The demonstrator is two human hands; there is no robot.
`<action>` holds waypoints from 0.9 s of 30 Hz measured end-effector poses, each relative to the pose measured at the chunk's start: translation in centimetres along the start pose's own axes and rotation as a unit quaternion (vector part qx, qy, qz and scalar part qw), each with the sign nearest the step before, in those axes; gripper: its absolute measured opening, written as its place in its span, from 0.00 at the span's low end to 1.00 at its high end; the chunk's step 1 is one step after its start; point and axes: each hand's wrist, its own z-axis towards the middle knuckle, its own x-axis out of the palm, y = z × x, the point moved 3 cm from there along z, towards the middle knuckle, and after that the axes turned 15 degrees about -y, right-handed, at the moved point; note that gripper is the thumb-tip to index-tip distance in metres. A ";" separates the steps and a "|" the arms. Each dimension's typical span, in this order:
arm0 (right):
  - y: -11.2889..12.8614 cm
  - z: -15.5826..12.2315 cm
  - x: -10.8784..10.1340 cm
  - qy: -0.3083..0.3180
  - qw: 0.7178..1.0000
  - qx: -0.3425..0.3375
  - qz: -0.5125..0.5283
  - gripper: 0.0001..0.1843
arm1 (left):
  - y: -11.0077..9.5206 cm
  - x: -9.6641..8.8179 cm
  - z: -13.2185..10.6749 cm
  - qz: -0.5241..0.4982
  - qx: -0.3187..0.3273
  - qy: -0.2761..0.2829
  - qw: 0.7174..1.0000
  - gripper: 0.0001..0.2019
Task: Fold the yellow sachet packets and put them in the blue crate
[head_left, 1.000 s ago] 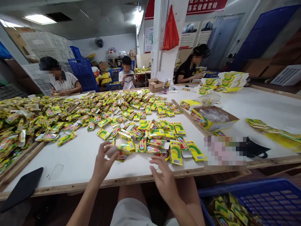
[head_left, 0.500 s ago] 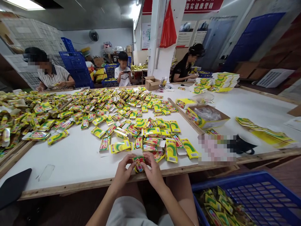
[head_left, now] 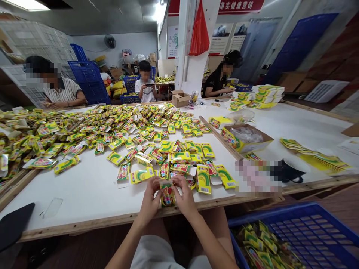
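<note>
Between my two hands, just above the table's front edge, is a small yellow, green and red printed box, its printed face towards me. My left hand grips its left side, thumb in front and fingers curled behind. On the right side my right hand pinches it the same way. The top end of the box lies at my fingertips, partly covered by them. Right beyond my hands lie more such boxes, among them a yellow box with a barcode and another yellow box. Some show open white flaps.
A large heap of boxes covers the table's left and middle. A wooden strip divides the table; an open carton stands beyond it. Below right is a blue crate holding boxes. Three other people sit across the table or farther back.
The box in my hands now shows more of its printed face, and my fingers have shifted up towards its top end. The camera view has moved slightly.
</note>
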 end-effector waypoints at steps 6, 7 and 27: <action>1.3 -0.7 -0.2 0.043 0.998 -0.039 0.006 0.07 | -0.7 0.1 -0.7 0.053 0.050 -0.004 0.997 0.07; 1.5 -0.7 -0.3 0.036 0.999 -0.038 0.005 0.07 | -0.7 0.2 -0.8 0.054 0.049 -0.012 0.997 0.07; 0.5 -2.4 -0.8 0.020 0.998 -0.052 -0.020 0.09 | -0.7 -0.1 -1.5 0.085 0.085 -0.016 0.993 0.06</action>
